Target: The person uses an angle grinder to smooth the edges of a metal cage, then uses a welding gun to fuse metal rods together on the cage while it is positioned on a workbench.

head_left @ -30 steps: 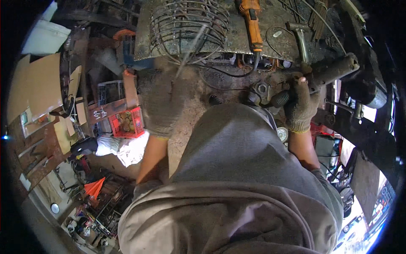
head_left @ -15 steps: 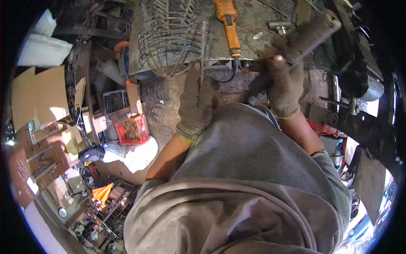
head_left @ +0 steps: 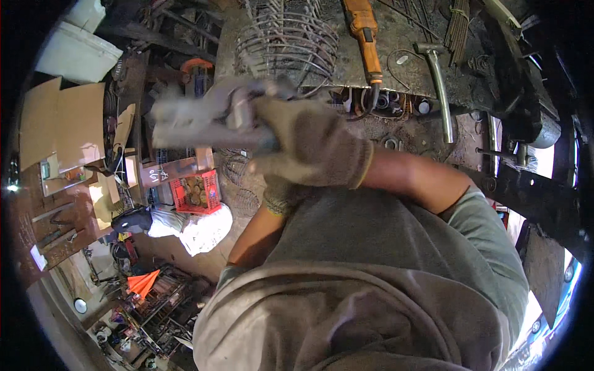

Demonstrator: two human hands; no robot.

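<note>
My right hand [head_left: 315, 145], in a brown knit glove, reaches across my body and is closed round a long grey metal tool [head_left: 207, 123]. The tool points to the left. Motion smears its far end, so its exact kind does not show. Behind the right hand is my left hand [head_left: 284, 195], also gloved, with little more than its cuff in sight and its fingers hidden. Just beyond both hands, a rounded cage of bent metal rods [head_left: 284, 46] rests on the dark workbench [head_left: 408, 77].
An orange corded power tool [head_left: 365, 43] lies on the bench. Right of it, a T-shaped metal hammer [head_left: 439, 93] overhangs the front edge. A bundle of thin rods [head_left: 458, 31] lies farther right. On the left stand a red crate [head_left: 197, 191] and cardboard [head_left: 62, 127].
My right hand has swung left across my body, carrying the metal tool, which pointed up and right before. My left hand, upright beside a thin rod earlier, is now mostly covered. The view has shifted slightly.
</note>
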